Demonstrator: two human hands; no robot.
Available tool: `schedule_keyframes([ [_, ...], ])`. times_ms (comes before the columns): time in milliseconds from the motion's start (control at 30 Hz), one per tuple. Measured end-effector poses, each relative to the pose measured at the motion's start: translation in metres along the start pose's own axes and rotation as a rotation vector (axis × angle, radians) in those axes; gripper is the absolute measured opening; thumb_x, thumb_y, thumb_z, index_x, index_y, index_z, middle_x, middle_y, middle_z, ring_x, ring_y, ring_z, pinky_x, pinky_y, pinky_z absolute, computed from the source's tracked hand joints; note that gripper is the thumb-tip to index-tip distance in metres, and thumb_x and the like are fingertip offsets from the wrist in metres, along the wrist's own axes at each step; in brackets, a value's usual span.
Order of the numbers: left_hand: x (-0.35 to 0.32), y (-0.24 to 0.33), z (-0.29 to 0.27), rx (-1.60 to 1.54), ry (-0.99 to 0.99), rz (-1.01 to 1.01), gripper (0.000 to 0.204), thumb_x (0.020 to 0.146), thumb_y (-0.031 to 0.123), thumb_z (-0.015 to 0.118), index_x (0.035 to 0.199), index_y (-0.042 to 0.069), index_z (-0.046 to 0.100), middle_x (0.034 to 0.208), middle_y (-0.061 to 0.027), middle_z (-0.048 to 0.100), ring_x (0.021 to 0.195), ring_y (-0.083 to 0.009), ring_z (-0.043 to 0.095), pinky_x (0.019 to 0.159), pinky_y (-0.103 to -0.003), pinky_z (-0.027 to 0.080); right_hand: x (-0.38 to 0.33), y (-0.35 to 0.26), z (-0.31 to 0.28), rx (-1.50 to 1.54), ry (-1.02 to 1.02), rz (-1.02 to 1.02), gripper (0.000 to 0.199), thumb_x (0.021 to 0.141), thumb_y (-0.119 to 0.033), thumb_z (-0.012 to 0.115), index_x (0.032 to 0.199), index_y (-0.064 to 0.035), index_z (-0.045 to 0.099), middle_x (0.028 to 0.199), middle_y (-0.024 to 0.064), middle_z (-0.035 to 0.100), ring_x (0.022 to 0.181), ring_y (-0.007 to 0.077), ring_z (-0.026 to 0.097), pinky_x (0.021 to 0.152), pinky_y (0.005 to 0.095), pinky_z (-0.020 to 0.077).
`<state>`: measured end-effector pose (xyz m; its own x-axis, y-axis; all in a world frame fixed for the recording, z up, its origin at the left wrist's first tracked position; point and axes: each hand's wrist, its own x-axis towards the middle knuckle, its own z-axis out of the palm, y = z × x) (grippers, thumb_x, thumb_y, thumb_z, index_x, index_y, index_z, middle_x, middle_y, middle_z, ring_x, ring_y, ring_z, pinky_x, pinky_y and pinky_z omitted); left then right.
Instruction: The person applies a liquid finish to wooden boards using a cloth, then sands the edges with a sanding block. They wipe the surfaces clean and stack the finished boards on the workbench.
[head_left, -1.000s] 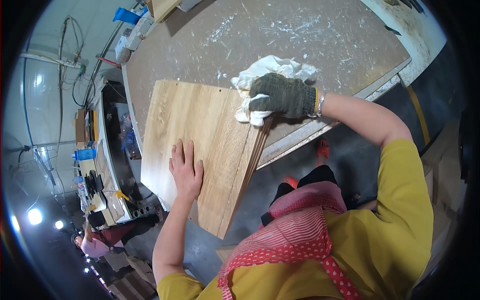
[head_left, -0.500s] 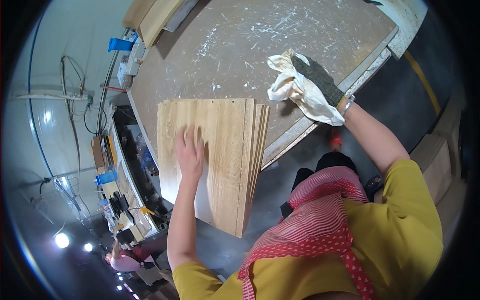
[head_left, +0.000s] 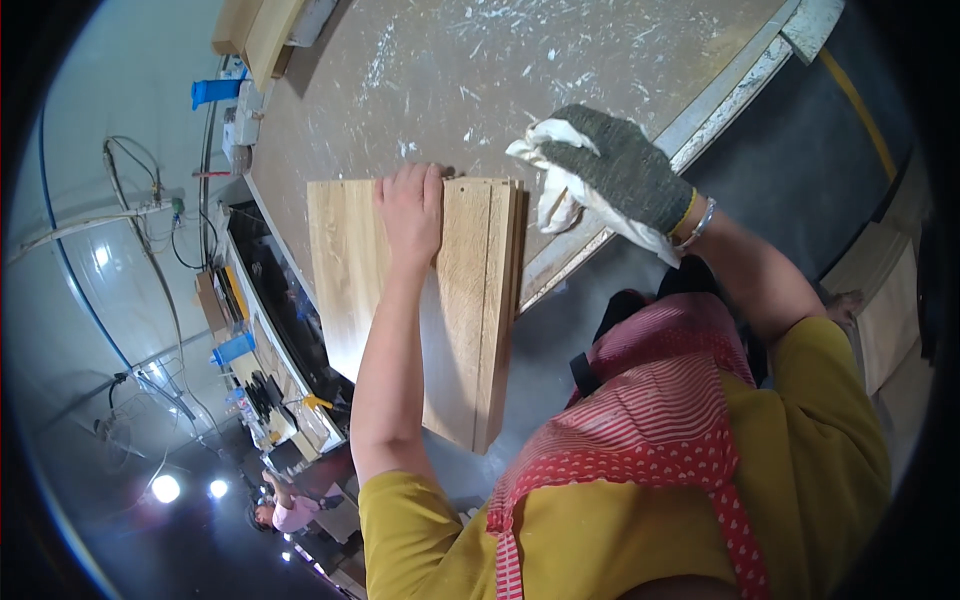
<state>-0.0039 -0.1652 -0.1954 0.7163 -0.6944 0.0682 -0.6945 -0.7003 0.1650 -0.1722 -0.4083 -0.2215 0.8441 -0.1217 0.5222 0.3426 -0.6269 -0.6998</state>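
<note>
Several boards (head_left: pixel 455 260), left fingers (head_left: pixel 407 181) gripping their edge (head_left: pixel 345 183), right fingers (head_left: pixel 580 164) clamping cloth (head_left: pixel 577 192), blue box (head_left: pixel 233 349), contents unclear

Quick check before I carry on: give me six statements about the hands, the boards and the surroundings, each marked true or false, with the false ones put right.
1. The right hand wears a dark glove and holds a white cloth. True.
2. The left hand is gloved as well. False: it is bare.
3. The left hand's fingers reach the far edge of the stacked boards. True.
4. The cloth is spread flat over the top board. False: it is bunched in the right hand.
5. A yellow stripe runs along the floor to the right of the table. True.
6. The apron is plain blue. False: it is red and white, patterned.
</note>
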Motion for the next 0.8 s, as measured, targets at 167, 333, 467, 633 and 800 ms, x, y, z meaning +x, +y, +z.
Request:
schedule_keyframes([
  [167,0.001,0.001,0.005,-0.012,0.067,0.018,0.029,0.097,0.030,0.044,0.097,0.013,0.066,0.097,-0.0052,0.063,0.098,-0.0270,0.054,0.102,-0.048,0.030,0.000,-0.010,-0.006,0.468,-0.033,0.279,0.028,0.095,-0.014,0.057,0.121,-0.0043,0.057,0.123,0.0113,0.060,0.094,0.0177,0.064,0.075,0.0320,0.0559],
  [333,-0.002,0.001,0.006,0.069,0.124,0.074,0.028,0.096,0.030,0.044,0.096,0.013,0.066,0.097,-0.0051,0.063,0.098,-0.0272,0.055,0.101,-0.049,0.030,-0.021,-0.099,0.033,0.443,-0.126,-0.195,0.041,0.088,-0.027,0.050,0.125,-0.0088,0.057,0.133,0.0155,0.054,0.118,0.0259,0.055,0.103,0.0407,0.0413],
  [467,-0.001,0.000,0.006,0.133,0.116,0.100,0.026,0.096,0.030,0.046,0.095,0.013,0.066,0.095,-0.0048,0.063,0.097,-0.0279,0.055,0.100,-0.049,0.032,-0.014,-0.120,0.089,0.096,-0.327,-0.612,0.027,0.083,-0.020,0.049,0.105,-0.0077,0.058,0.098,0.0085,0.062,0.094,0.0246,0.061,0.080,0.0386,0.0500],
  [633,-0.002,-0.003,0.007,0.100,0.095,0.087,0.025,0.095,0.030,0.047,0.093,0.013,0.066,0.093,-0.0056,0.062,0.096,-0.0291,0.056,0.098,-0.051,0.033,0.009,-0.049,0.083,-0.212,-0.220,-0.487,0.023,0.082,-0.021,0.055,0.102,-0.0129,0.061,0.101,0.0088,0.060,0.095,0.0253,0.061,0.079,0.0410,0.0481],
  [800,-0.004,-0.004,0.008,0.144,0.144,0.137,0.023,0.094,0.029,0.048,0.091,0.014,0.065,0.090,-0.0064,0.061,0.093,-0.0285,0.056,0.098,-0.052,0.034,0.043,-0.028,0.053,-0.388,-0.412,-0.301,0.032,0.082,-0.019,0.055,0.112,-0.0091,0.060,0.115,0.0129,0.059,0.108,0.0303,0.056,0.091,0.0457,0.0433],
])
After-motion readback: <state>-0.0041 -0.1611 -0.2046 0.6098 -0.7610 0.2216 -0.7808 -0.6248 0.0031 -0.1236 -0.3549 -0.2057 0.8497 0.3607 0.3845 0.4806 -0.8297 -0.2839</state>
